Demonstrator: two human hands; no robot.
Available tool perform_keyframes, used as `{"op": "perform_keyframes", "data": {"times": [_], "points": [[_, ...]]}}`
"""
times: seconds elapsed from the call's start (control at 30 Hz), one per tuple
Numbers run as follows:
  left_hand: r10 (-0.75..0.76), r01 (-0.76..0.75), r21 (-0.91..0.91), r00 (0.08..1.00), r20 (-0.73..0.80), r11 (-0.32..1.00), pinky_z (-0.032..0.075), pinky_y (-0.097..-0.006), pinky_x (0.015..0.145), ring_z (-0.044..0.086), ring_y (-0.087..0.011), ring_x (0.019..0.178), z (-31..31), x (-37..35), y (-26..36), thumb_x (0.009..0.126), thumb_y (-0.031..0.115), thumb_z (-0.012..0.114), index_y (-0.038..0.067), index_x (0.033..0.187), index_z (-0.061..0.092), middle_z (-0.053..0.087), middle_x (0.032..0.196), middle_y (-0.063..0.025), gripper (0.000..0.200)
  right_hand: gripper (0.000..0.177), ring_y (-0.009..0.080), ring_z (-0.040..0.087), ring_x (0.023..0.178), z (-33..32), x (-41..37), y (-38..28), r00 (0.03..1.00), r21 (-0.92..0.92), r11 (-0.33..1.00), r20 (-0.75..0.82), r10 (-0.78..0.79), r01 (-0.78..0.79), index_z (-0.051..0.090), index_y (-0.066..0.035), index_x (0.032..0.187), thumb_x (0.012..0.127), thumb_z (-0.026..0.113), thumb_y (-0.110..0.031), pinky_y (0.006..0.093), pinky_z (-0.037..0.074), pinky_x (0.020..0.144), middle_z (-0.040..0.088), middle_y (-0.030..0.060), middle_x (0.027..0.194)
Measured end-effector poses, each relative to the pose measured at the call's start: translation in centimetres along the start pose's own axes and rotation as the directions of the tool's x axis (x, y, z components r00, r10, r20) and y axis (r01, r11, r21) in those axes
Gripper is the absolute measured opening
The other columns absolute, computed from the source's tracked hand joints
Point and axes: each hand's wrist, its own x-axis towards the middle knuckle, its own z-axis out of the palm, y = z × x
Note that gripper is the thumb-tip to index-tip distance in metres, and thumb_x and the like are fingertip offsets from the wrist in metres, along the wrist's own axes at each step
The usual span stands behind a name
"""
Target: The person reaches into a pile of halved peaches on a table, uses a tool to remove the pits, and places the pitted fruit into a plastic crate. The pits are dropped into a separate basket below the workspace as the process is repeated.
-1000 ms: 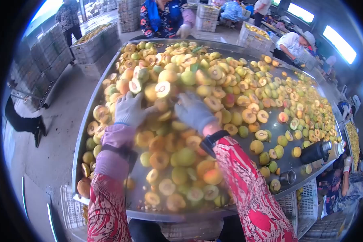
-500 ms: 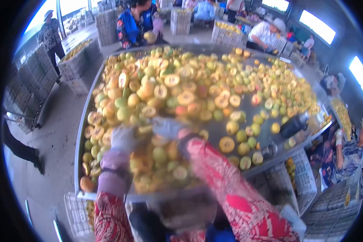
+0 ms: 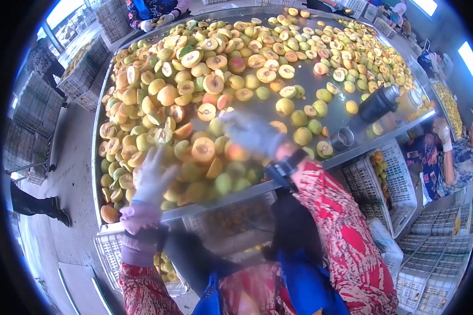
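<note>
Reaching hands (image 3: pixel 153 178) over halved fruit (image 3: pixel 203 149)

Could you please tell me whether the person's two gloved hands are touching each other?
Apart. The head view plainly shows a gap, with halved fruit visible between the left hand and right hand.

left hand (image 3: pixel 153 177), right hand (image 3: pixel 253 134) now wider apart over halved fruit (image 3: pixel 203 149)

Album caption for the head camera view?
Gloved left hand and right hand over halved fruit on a metal table.
</note>
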Motion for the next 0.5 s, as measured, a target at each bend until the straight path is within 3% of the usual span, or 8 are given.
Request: {"op": "perform_keyframes", "data": {"times": [0.03,0.07,0.17,0.23,0.3,0.37,0.43,0.5], "points": [[0.059,-0.059,-0.003,0.998,-0.011,0.998,0.037,-0.0417,0.101,0.042,-0.0411,0.123,0.9,-0.7,1.4,0.068,0.039,0.071,0.015,0.137,0.043,0.036,0.139,-0.028,0.079,0.034,0.0262,0.063,0.087,-1.1,-0.4,1.8,0.976,-0.106,0.994,-0.219,-0.014,-0.01,0.057,-0.009,0.112,0.087,0.056,-0.032,0.0357,0.047,0.081,0.065,0.014,0.094],[0.076,-0.054,0.254,0.994,-0.077,0.966,0.033,-0.0437,0.105,0.031,-0.0443,0.131,2.5,-1.2,2.0,0.064,0.038,0.076,0.018,0.136,0.045,0.023,0.145,-0.0285,0.081,0.034,0.0262,0.063,0.087,-1.5,-0.8,4.4,0.976,-0.103,0.995,-0.215,-0.009,-0.013,0.057,-0.009,0.112,0.087,0.056,-0.032,0.0357,0.047,0.081,0.065,0.014,0.094],[0.086,-0.032,0.35,0.986,-0.141,0.936,0.033,-0.0498,0.103,0.029,-0.0475,0.129,3.6,-0.2,4.6,0.066,0.038,0.073,0.022,0.131,0.048,0.022,0.144,-0.0271,0.071,0.032,0.0239,0.062,0.085,-1.7,-0.3,8.8,0.971,-0.336,0.921,-0.193,0.138,-0.197,0.057,-0.009,0.112,0.089,0.055,-0.031,0.0346,0.046,0.081,0.065,0.0145,0.092],[0.053,-0.02,0.304,0.994,-0.099,0.952,0.028,-0.0489,0.107,0.019,-0.0442,0.137,4.6,0.3,5.7,0.061,0.037,0.079,0.021,0.134,0.048,0.016,0.149,-0.0272,0.081,0.038,0.0179,0.058,0.105,-2.1,-0.5,6.6,0.949,-0.036,0.966,0.181,0.256,-0.254,0.054,-0.007,0.123,0.092,0.052,-0.029,0.0309,0.044,0.091,0.063,0.011,0.109],[0.085,-0.049,0.32,0.991,-0.101,0.946,0.027,-0.05,0.108,0.019,-0.0446,0.136,5.2,0.4,6.6,0.061,0.037,0.079,0.021,0.133,0.049,0.017,0.149,-0.0265,0.079,0.038,0.0176,0.056,0.112,-4.8,1.5,6.7,0.922,-0.126,0.937,0.173,0.345,-0.327,0.055,-0.009,0.124,0.092,0.052,-0.03,0.0299,0.041,0.095,0.062,0.0111,0.117],[0.081,-0.049,0.263,0.991,-0.111,0.964,0.025,-0.05,0.108,0.019,-0.0445,0.136,5.3,0.3,5.9,0.06,0.035,0.079,0.021,0.132,0.051,0.016,0.149,-0.026,0.078,0.038,0.0194,0.056,0.112,-6.8,4.3,10.1,0.962,0.029,0.987,-0.222,0.158,-0.156,0.055,-0.011,0.123,0.092,0.051,-0.033,0.031,0.041,0.095,0.062,0.0123,0.117],[0.025,-0.005,0.229,0.996,-0.084,0.973,0.025,-0.0507,0.108,0.019,-0.0444,0.136,5.3,0.3,6.3,0.059,0.034,0.079,0.021,0.131,0.051,0.017,0.149,-0.0263,0.079,0.04,0.0226,0.058,0.11,-10.3,7.8,10.2,0.881,-0.259,0.924,-0.452,0.142,-0.282,0.055,-0.01,0.123,0.092,0.051,-0.035,0.0318,0.042,0.093,0.063,0.0147,0.114],[0.021,0.005,0.214,0.993,-0.118,0.977,0.025,-0.0515,0.107,0.02,-0.0447,0.136,5.8,0.1,5.6,0.058,0.032,0.078,0.02,0.129,0.054,0.02,0.148,-0.0268,0.077,0.043,0.0374,0.057,0.107,-13.2,10.3,11.8,0.817,-0.275,0.9,-0.56,0.135,-0.337,0.056,-0.012,0.12,0.089,0.049,-0.04,0.0423,0.044,0.09,0.061,0.0209,0.113]]}}
